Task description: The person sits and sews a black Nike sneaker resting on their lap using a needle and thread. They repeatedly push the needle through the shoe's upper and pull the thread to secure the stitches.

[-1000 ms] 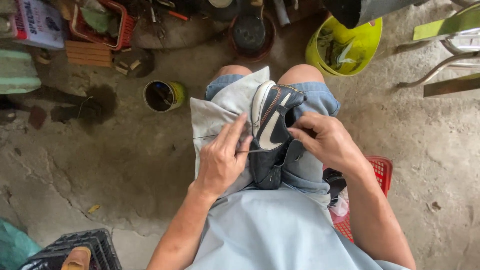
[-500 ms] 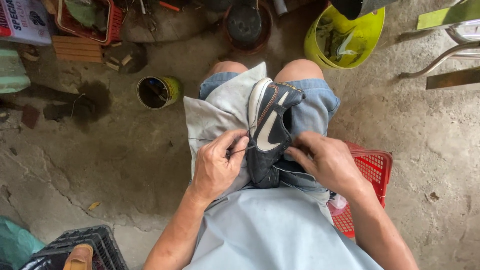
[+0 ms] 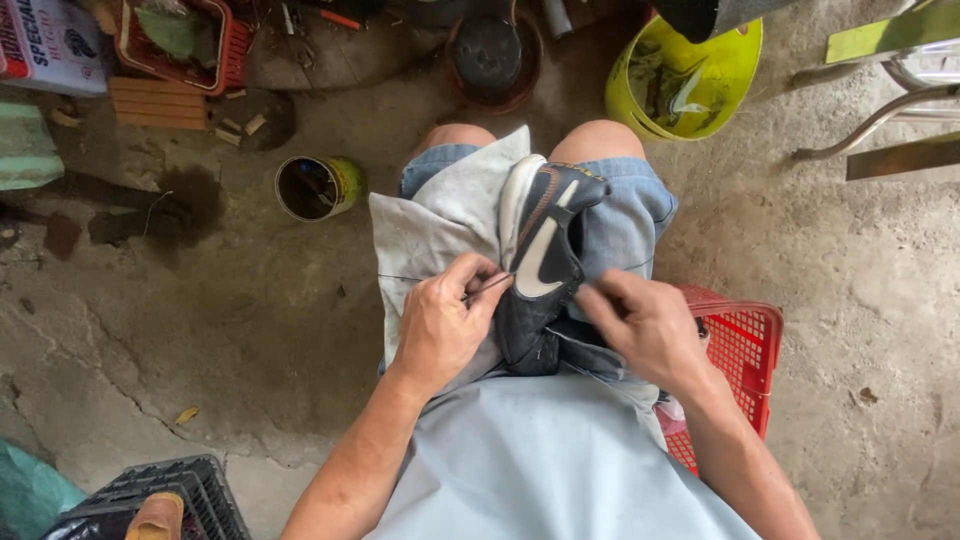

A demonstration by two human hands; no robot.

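Dark shoe [image 3: 540,265] w/ white sole edge lies on its side across the lap, on a grey cloth [image 3: 430,225] spread over the knees. It sits between the two hands, toe pointing away from the body.

Left hand [image 3: 440,325] is closed, fingers pinched on a thin metal tool [image 3: 488,287], prob. an awl or needle, tip at the shoe's side seam just right of the hand. A fine thread [image 3: 400,277] runs off to the left of that hand over the cloth.

Right hand [image 3: 645,325] is curled beside the shoe's heel end, fingertips together; looks like it pinches thread, but can't tell for sure. Thin thread line shows just below and left of it, over the shoe's lower part.

Red plastic basket [image 3: 745,345] just right of right hand, partly under the forearm. Open tin can [image 3: 318,187] on the concrete floor [image 3: 200,330], up and left of left hand, well apart. Yellow bucket [image 3: 690,75] far beyond right hand. Black crate [image 3: 190,495] near left elbow, lower left.
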